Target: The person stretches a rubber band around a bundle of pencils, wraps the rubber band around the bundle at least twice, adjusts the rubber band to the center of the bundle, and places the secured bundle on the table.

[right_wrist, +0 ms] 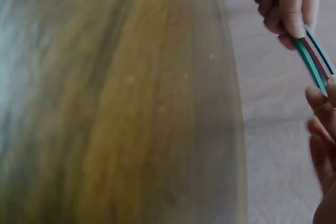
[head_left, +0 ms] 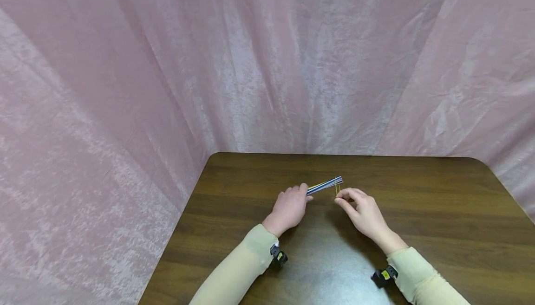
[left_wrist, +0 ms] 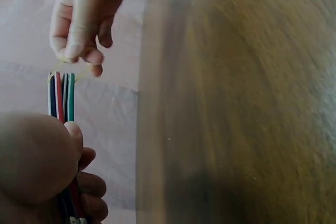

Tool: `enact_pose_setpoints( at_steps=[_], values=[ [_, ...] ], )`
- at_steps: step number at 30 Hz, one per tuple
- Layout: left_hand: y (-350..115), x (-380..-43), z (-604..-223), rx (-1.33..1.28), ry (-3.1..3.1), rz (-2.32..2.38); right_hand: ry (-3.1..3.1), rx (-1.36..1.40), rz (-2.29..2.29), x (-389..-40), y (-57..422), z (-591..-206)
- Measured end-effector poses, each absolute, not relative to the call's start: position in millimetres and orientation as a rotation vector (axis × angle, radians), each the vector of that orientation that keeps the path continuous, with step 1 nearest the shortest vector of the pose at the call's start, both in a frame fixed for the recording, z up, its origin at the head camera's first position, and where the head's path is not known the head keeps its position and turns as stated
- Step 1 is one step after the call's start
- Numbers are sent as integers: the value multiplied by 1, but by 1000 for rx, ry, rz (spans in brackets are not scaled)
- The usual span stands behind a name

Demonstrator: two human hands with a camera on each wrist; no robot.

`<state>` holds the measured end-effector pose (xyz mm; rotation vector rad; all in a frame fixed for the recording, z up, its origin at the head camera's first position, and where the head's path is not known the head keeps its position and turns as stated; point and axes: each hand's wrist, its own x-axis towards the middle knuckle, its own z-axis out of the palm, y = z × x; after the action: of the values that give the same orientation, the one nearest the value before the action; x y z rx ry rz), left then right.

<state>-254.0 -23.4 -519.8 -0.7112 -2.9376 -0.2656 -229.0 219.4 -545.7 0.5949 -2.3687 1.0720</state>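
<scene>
My left hand (head_left: 288,206) grips a bundle of slim striped pencils (head_left: 322,186), their far ends sticking out past the thumb toward the right. Red, green, white and dark blue sides of the pencils (left_wrist: 61,97) show in the left wrist view. A thin yellow rubber band (head_left: 336,187) loops around the bundle near its far end. Thumb and fingertips of my right hand (head_left: 367,214) pinch the band and draw it out from the pencils. In the right wrist view the right hand (right_wrist: 326,145) is partly cut off at the frame's edge.
Both hands are over a brown wooden table (head_left: 439,212) with rounded far corners. Pink curtains (head_left: 267,63) hang behind it and along the left side. A small black camera sits on each wrist, strapped at the pale sleeves (head_left: 246,254).
</scene>
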Motion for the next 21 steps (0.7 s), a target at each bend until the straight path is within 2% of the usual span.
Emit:
enact_pose_setpoints(
  at_steps=[8,15,21],
  values=[
    [-27,-253,-508,-734,-3045,-508,-2172,757,966,-238,219,-540],
    [-23,-253,-507,-766,-3011,-417,-2430,746,1334,-244,216,-549],
    [-17,-254,-511,-775,-2915,-225,-2478,985,1476,-237,192,-546]
  ],
)
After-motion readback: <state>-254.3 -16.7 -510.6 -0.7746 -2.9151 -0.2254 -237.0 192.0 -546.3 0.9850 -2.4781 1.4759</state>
